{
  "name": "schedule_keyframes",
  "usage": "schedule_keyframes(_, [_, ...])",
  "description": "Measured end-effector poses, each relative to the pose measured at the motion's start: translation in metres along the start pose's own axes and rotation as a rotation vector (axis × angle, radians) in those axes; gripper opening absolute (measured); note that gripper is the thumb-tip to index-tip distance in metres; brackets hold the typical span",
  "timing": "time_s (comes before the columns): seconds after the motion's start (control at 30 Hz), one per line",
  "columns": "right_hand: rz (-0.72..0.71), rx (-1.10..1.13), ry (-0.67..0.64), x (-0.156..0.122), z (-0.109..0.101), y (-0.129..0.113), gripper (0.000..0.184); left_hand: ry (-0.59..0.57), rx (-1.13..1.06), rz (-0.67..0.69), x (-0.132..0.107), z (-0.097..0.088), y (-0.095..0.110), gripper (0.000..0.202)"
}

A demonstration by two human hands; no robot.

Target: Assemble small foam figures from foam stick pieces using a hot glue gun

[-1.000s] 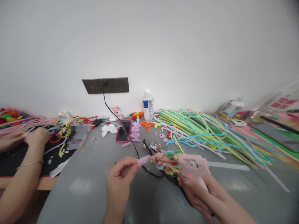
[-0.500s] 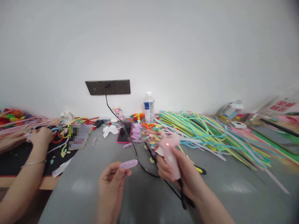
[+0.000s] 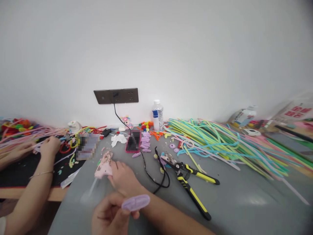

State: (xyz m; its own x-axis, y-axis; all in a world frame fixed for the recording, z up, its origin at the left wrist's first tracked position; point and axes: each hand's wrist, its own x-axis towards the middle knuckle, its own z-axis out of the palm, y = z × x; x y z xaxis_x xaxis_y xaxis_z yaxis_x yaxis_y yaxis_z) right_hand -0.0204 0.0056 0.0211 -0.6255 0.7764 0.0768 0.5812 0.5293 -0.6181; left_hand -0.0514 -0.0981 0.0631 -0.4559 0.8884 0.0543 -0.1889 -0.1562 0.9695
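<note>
— Head view: what does the left grip [image 3: 109, 212] have?

— A purple oval [image 3: 136, 203], pinched between thumb and fingers, its free end pointing right.

— And the right grip [image 3: 125, 178]?

— It lies beyond the left one, fingers closed on the pink glue gun [image 3: 105, 168]. The handle is mostly hidden, and I can't tell whether the gun rests on the tabletop [image 3: 239, 213].

— How much is done?

— The oval looks fully shaped, I'd judge, but it is joined to nothing that I can see.

— And what is left?

— Beyond the right grip, just beside the phone [image 3: 133, 142], lies a stack of purple pieces [image 3: 146, 142], with a lone purple piece [image 3: 136, 155] nearer the grip. They look loose, so I'd call them unused so far.

— Anything to the right of both grips?

— Black-and-yellow pliers [image 3: 188, 182], handles spread, their head by a small decorated piece [image 3: 171, 157]. I can't tell whether they touch. Two purple rings [image 3: 174, 148] lie past it, apparently loose as well.
</note>
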Motion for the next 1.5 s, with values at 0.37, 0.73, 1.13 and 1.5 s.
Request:
schedule_keyframes(0.37, [-0.019,-0.166,0.202,-0.023,-0.060,0.039,0.021,0.152,-0.151,-0.013,0.023,0.000,-0.002,0.042])
schedule_keyframes(0.73, [0.184,-0.399,0.088,0.005,-0.103,0.098,0.005,0.246,-0.178,-0.185,0.052,0.026,-0.037,0.047])
schedule_keyframes(1.13, [0.211,0.030,0.216,-0.032,-0.141,0.108,0.007,0.079,-0.164,-0.290,0.067,0.046,-0.055,0.045])
schedule_keyframes(1.5, [0.170,0.614,0.272,-0.085,-0.158,0.119,0.022,-0.208,-0.077,-0.377,0.069,0.062,-0.058,0.039])
